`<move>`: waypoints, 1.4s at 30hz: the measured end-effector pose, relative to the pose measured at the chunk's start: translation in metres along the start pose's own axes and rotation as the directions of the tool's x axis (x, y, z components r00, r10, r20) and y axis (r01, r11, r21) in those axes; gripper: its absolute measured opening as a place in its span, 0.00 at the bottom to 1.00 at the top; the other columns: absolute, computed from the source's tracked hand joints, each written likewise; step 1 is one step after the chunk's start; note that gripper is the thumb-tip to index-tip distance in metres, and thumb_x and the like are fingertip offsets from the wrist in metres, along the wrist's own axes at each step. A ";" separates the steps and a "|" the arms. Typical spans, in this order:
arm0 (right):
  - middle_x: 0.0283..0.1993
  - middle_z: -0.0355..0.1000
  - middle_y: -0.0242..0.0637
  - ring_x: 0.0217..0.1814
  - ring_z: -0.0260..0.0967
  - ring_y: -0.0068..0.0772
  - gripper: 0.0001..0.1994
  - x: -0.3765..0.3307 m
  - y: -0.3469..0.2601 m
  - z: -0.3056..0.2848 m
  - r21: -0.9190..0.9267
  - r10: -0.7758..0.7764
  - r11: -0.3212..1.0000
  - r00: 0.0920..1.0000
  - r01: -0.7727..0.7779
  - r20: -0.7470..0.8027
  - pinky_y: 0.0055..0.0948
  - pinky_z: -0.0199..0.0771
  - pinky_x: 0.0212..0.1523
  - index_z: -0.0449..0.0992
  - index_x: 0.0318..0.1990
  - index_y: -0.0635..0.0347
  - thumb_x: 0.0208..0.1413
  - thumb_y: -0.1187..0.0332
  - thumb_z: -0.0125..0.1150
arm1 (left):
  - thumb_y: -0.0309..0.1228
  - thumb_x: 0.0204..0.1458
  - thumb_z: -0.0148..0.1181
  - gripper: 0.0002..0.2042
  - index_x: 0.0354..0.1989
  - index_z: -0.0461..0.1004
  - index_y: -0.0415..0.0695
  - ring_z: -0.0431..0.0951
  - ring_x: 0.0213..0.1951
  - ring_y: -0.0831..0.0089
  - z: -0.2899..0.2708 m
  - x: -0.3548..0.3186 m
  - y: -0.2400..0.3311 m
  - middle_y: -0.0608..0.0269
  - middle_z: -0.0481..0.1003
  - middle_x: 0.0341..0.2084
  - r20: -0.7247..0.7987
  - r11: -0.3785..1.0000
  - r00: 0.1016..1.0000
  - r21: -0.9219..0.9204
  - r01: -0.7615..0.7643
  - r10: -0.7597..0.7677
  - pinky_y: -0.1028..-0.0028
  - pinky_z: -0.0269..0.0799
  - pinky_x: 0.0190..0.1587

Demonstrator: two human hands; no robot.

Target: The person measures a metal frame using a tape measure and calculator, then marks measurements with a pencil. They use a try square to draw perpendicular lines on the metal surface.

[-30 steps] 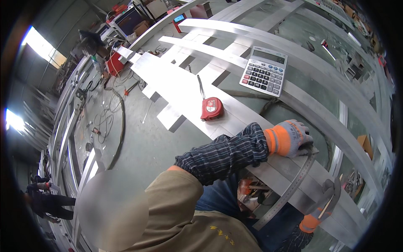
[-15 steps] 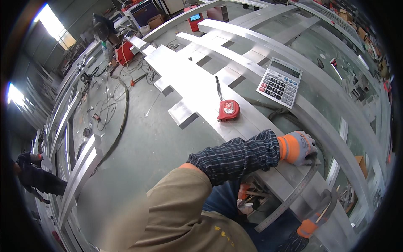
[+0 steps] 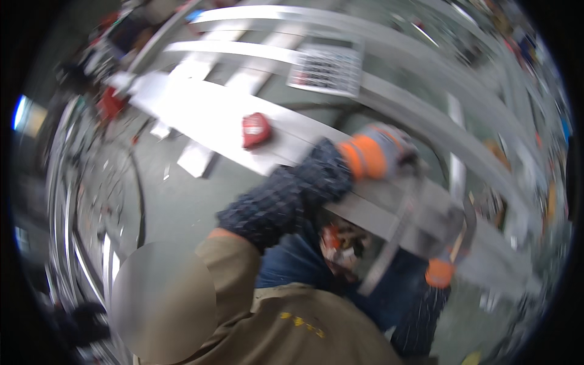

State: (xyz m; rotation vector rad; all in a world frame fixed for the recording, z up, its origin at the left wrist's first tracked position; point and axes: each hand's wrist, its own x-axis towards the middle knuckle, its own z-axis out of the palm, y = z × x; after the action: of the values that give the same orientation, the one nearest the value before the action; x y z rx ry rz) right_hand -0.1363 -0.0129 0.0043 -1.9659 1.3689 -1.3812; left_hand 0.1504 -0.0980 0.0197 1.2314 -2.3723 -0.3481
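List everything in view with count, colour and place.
boards: several, silver, across the centre
beams: several, silver, top and right
calculator: one, grey, across the beams
tape measure: one, red, on the boards
ruler: one, grey, slanting across the boards
stick: one, pale, lower right
box: one, red, upper left
cable: at least one, dark, left
clutter: count unclear, mixed colours, lower centre
left hand: one, grey-orange glove, ruler's upper end
right hand: one, grey-orange glove, at stick

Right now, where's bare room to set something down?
Floor between black cable and left sleeve looks bare. So do the flat metal beams left of the red tape measure, though glare hides detail. Crowded: their right half, with left hand, ruler and right hand.
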 end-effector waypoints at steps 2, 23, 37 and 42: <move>0.56 0.75 0.50 0.53 0.76 0.38 0.28 -0.058 0.074 -0.021 -0.425 -0.122 0.899 0.993 0.108 -0.005 0.48 0.75 0.58 0.62 0.71 0.65 0.73 0.54 0.50 | 0.45 0.58 0.64 0.15 0.47 0.83 0.51 0.82 0.42 0.52 0.014 0.012 0.001 0.52 0.82 0.38 -0.076 0.996 0.993 0.031 -0.085 0.087 0.57 0.79 0.47; 0.49 0.79 0.46 0.49 0.79 0.39 0.14 -0.031 -0.043 -0.002 -0.104 0.039 0.994 0.999 -0.039 0.006 0.31 0.78 0.50 0.76 0.55 0.63 0.63 0.78 0.58 | 0.36 0.57 0.68 0.17 0.53 0.81 0.44 0.84 0.42 0.51 0.012 0.010 -0.003 0.48 0.82 0.42 0.036 0.999 0.998 -0.006 -0.048 0.049 0.63 0.81 0.48; 0.45 0.79 0.47 0.43 0.78 0.52 0.11 0.002 -0.040 0.014 -0.143 0.010 0.990 0.994 0.005 0.110 0.44 0.77 0.46 0.77 0.50 0.63 0.60 0.76 0.62 | 0.38 0.58 0.68 0.18 0.54 0.81 0.44 0.83 0.45 0.51 0.009 0.011 0.003 0.48 0.82 0.43 0.068 1.000 0.998 -0.022 0.009 -0.008 0.63 0.81 0.50; 0.46 0.79 0.46 0.43 0.77 0.54 0.12 0.003 -0.029 0.017 -0.156 -0.017 0.987 0.992 0.036 0.121 0.47 0.75 0.49 0.76 0.52 0.59 0.60 0.73 0.62 | 0.38 0.58 0.68 0.19 0.56 0.80 0.44 0.83 0.46 0.52 0.009 0.011 0.004 0.48 0.82 0.44 0.058 1.000 0.998 0.005 -0.003 0.003 0.63 0.81 0.51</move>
State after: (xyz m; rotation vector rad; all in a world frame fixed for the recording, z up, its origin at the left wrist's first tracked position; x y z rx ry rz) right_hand -0.1067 -0.0054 0.0196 -2.1377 1.4403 -1.1766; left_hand 0.1378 -0.1043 0.0165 1.2356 -2.4251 -0.3813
